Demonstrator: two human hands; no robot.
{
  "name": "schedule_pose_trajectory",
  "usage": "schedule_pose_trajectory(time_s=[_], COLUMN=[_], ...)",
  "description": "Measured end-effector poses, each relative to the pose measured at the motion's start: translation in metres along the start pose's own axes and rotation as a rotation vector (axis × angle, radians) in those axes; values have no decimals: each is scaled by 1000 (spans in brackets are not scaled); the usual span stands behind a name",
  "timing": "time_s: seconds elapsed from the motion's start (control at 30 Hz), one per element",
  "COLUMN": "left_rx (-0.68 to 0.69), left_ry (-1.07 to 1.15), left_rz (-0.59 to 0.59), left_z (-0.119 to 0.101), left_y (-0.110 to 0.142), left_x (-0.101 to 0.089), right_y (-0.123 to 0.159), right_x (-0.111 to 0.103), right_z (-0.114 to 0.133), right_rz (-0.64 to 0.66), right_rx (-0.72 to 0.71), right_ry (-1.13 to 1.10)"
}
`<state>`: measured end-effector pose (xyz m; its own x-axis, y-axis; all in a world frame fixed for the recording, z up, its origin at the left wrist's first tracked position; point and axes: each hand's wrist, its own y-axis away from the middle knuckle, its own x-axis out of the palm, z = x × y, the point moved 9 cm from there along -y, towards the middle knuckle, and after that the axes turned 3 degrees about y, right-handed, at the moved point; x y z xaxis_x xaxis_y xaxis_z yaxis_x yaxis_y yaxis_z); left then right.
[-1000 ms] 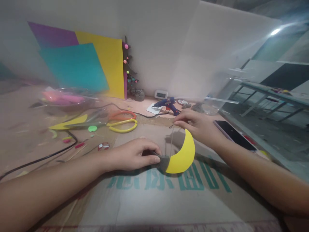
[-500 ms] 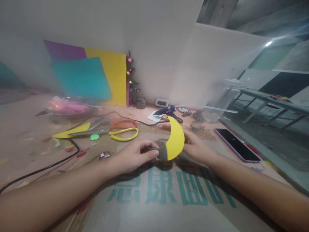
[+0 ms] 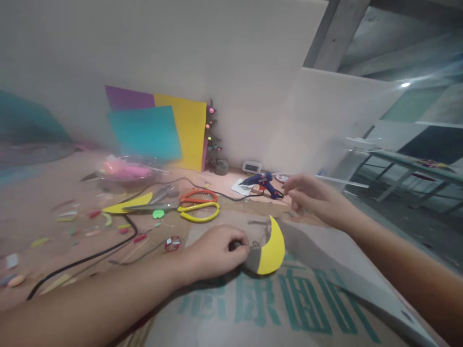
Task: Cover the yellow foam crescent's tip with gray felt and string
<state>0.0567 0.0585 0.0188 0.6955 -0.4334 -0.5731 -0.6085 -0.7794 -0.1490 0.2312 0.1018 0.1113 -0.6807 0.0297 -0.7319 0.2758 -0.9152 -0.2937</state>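
My left hand (image 3: 222, 250) is closed on a dark grey part at the left of a yellow paper crescent (image 3: 274, 250), just above the cardboard (image 3: 246, 330) with green printed characters. Thin dark wire loops show inside the crescent's curve. My right hand (image 3: 307, 195) is raised, its fingers loosely bent and apart with nothing visible in them. Close to its fingertips stands a blue hot glue gun (image 3: 265, 180), its nozzle over a small white card (image 3: 239, 188).
Scissors (image 3: 198, 212) with orange and yellow handles lie left of centre beside a yellow scrap. A black cord (image 3: 83, 246) crosses the table among scattered bits. Coloured sheets (image 3: 144, 132) lean on the wall near a small decorated tree (image 3: 221, 166). A white clock-like device (image 3: 251, 166) stands behind.
My right hand has let go of the crescent and moved up and right to beside the glue gun. My left hand still holds the crescent, now lower in view. The camera view has shifted.
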Motion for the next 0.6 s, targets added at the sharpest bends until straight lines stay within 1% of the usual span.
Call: schedule_pose_trajectory(time_s=[0.07, 0.1, 0.17, 0.2, 0.23, 0.33, 0.43, 0.5, 0.6], left_rx=[79, 93, 100, 102, 105, 126, 165, 187, 215], left_ry=[-134, -173, -204, -211, -216, -230, -227, -229, -256], left_rz=[7, 1, -2, -4, -9, -37, -60, -71, -93], left_z=[-7, -8, -8, -8, -7, -7, -10, -11, -13], left_y=[0, 0, -1, -1, -1, -1, 0, 1, 4], left_x=[2, 3, 4, 4, 4, 2, 1, 1, 1], right_y=[-15, -26, -53, -69, -88, -144, -189, -209, -223], right_x=[5, 13, 34, 45, 56, 88, 118, 136, 155], right_z=[19, 28, 43, 47, 48, 48, 40, 30, 13], right_rz=[42, 73, 136, 157, 185, 218, 240, 255, 253], right_rx=[-77, -111, -166, -172, -149, -125, -90, -59, 6], right_ry=[241, 370, 556, 640, 704, 711, 701, 690, 665])
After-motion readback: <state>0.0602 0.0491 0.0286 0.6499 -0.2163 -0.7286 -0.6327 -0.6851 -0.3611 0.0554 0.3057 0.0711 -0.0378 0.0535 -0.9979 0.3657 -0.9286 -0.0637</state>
